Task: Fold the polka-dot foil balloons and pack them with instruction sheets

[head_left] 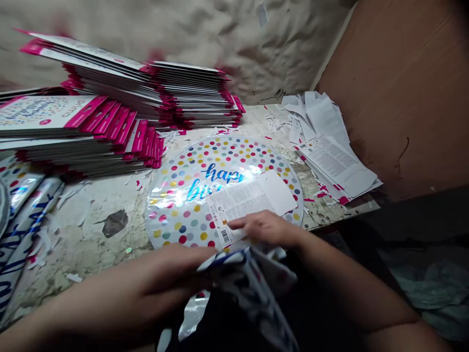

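Note:
A round flat foil balloon with coloured dots and blue lettering lies on the worktable. On it rests a white printed card with a barcode. My right hand is over the card's lower edge, fingers pointing left; whether it grips anything is unclear. Nearer to me, my left hand is closed on a folded foil balloon with blue print, which hangs below and is blurred. My left fingertips are partly hidden by that foil.
Stacks of pink-edged packets stand at the back and left. More foil balloons lie at the left edge. Printed sheets sit at the right, near a brown panel. Paper scraps litter the worktable.

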